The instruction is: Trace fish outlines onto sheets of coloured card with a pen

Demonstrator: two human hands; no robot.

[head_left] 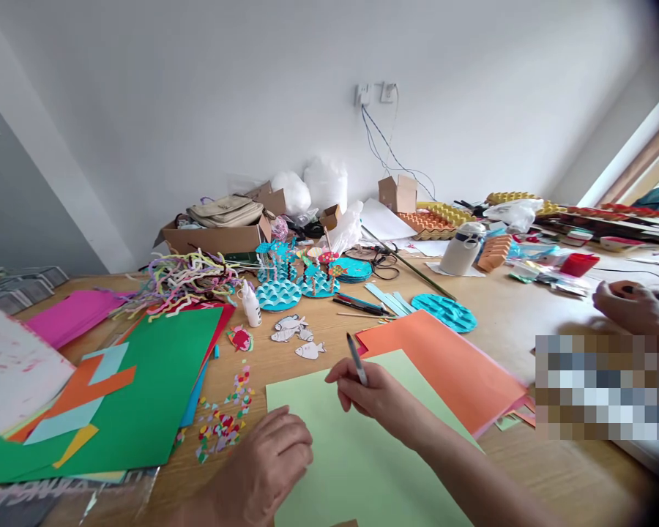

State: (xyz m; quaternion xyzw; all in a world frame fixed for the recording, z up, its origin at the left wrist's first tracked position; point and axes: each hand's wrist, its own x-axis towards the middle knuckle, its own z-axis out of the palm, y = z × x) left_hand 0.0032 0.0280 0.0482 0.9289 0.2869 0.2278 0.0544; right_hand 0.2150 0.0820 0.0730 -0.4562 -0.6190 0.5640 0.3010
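Note:
A sheet of light green paper [329,417] lies on the table in front of me. My left hand [277,457] rests on its left edge, palm down, fingers loosely bent, holding nothing. Over the upper part of the sheet, my right hand [370,395] grips a pen [356,359] with a dark upper end and pale barrel; its lower end is hidden by the hand. Just beyond the sheet are several white paper fish [310,350] with drawn lines and a red decorated fish [240,338]. Small colored paper bits [222,432] are scattered left of the sheet.
Orange paper [444,366] lies at the right, green paper [143,395] at the left. Behind stand a glue bottle [251,306], blue fish models [279,293], fuzzy sticks [192,278] and a white flask [462,249]. Another person's hand [634,307] is at far right.

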